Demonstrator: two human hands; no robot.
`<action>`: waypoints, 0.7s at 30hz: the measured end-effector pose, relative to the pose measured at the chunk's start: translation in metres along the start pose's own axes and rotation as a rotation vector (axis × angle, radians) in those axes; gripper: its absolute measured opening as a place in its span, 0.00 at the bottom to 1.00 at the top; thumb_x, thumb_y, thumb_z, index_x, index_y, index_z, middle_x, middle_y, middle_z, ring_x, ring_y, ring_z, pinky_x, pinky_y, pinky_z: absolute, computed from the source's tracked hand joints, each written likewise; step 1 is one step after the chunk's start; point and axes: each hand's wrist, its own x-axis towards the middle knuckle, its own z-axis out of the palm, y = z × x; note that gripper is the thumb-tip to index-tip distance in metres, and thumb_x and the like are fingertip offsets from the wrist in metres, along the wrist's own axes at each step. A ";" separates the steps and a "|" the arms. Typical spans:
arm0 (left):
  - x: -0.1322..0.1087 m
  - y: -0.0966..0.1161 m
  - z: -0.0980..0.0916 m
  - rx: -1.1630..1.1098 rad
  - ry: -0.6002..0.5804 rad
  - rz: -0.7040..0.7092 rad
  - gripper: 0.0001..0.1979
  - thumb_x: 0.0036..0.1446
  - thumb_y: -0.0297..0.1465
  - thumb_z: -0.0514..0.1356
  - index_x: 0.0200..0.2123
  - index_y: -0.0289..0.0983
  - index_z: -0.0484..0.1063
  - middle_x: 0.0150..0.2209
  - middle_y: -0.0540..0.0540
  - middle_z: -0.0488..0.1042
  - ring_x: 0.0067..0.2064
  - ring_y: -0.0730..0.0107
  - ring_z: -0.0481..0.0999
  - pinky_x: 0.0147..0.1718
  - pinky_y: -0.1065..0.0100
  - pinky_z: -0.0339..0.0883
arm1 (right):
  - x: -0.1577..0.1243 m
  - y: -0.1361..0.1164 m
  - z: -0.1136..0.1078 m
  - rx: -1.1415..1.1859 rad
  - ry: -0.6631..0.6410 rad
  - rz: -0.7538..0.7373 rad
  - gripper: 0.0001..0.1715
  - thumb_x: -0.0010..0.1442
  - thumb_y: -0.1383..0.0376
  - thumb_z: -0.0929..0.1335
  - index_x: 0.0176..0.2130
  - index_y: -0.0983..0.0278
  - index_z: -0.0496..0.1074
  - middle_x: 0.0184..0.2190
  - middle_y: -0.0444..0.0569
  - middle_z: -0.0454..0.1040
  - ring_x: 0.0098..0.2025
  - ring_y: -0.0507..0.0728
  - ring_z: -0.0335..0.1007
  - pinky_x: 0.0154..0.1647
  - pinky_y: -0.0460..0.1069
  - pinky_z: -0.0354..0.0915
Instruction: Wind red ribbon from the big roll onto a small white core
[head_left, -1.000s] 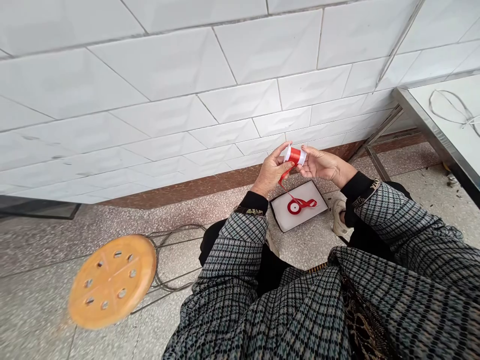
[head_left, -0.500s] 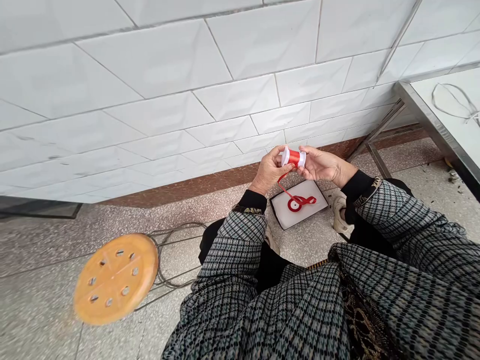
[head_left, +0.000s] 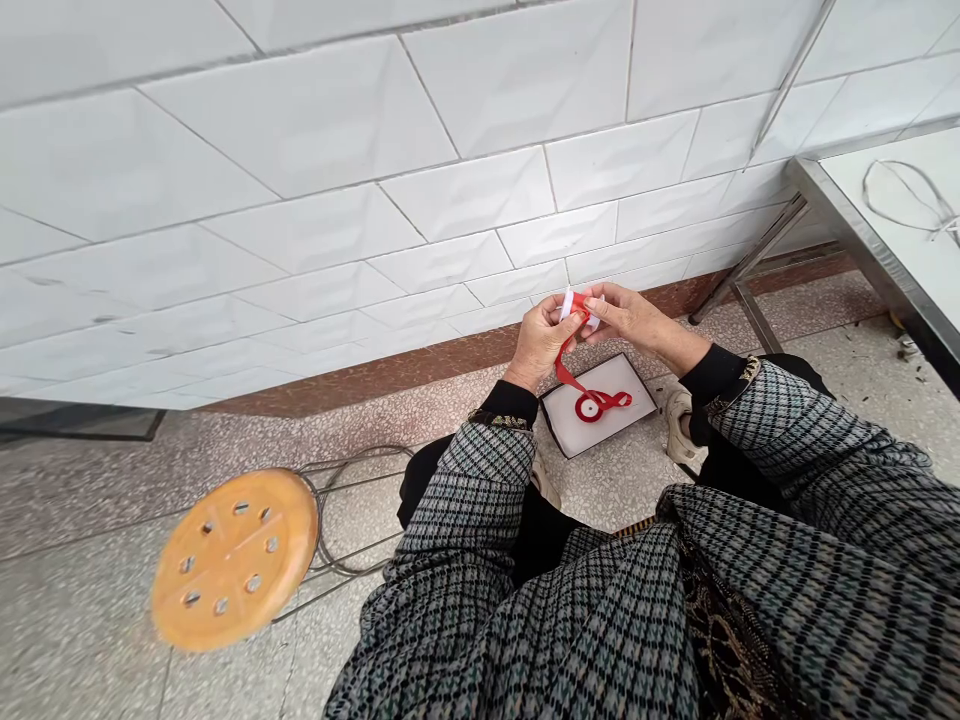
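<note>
A white spool [head_left: 567,304] wound with red ribbon is between my two hands, partly covered by the fingers. My left hand [head_left: 541,340] is closed around its left end, with the thumb near the ribbon. My right hand [head_left: 621,318] grips the right side, fingers curled over the spool. A length of red ribbon [head_left: 564,372] hangs from the spool to a flat red ribbon roll [head_left: 589,407] with a white centre. That roll lies on a white, dark-edged tray or box lid [head_left: 570,436] on the floor, beside a loose loop of ribbon [head_left: 619,399].
An orange round stool [head_left: 234,560] with holes in its seat and wire legs lies tipped over at left. A metal-framed table [head_left: 862,215] with a thin cord loop [head_left: 909,195] stands at right. The white tiled wall [head_left: 360,240] rises in front.
My right hand has turned and closed over the spool, covering more of it. The ribbon below my left hand now hangs wider and looser. The roll on the tray has stayed in place.
</note>
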 end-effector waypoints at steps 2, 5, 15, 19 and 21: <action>0.000 0.000 0.001 0.041 0.003 0.000 0.27 0.43 0.44 0.76 0.42 0.35 0.74 0.22 0.54 0.75 0.17 0.81 0.67 0.15 0.76 0.58 | 0.002 0.001 0.001 -0.001 0.042 0.020 0.08 0.68 0.63 0.73 0.41 0.62 0.71 0.27 0.43 0.75 0.28 0.50 0.75 0.31 0.44 0.77; 0.000 -0.002 0.003 0.084 0.019 -0.001 0.26 0.45 0.43 0.75 0.43 0.35 0.74 0.22 0.53 0.75 0.17 0.80 0.68 0.16 0.75 0.59 | 0.004 0.001 0.003 0.022 0.082 0.057 0.05 0.69 0.67 0.71 0.39 0.64 0.70 0.25 0.43 0.74 0.27 0.50 0.73 0.29 0.44 0.76; 0.000 -0.005 0.000 0.123 0.023 -0.043 0.40 0.50 0.34 0.73 0.65 0.38 0.66 0.23 0.53 0.76 0.15 0.81 0.63 0.15 0.74 0.55 | 0.006 -0.010 -0.001 0.269 0.119 0.266 0.13 0.73 0.66 0.67 0.36 0.69 0.74 0.24 0.49 0.77 0.24 0.50 0.74 0.28 0.43 0.76; -0.002 -0.001 -0.003 0.165 0.010 -0.030 0.38 0.50 0.31 0.72 0.64 0.40 0.68 0.21 0.54 0.75 0.15 0.80 0.62 0.15 0.74 0.55 | 0.004 -0.016 -0.001 0.346 0.084 0.363 0.13 0.74 0.68 0.64 0.37 0.67 0.73 0.25 0.48 0.77 0.23 0.49 0.74 0.25 0.42 0.74; -0.002 0.000 -0.005 0.168 -0.016 -0.029 0.39 0.50 0.31 0.73 0.66 0.41 0.68 0.22 0.55 0.75 0.16 0.80 0.63 0.16 0.74 0.57 | 0.002 -0.017 -0.001 0.368 0.063 0.397 0.12 0.74 0.67 0.64 0.37 0.65 0.73 0.25 0.47 0.77 0.23 0.49 0.73 0.25 0.41 0.74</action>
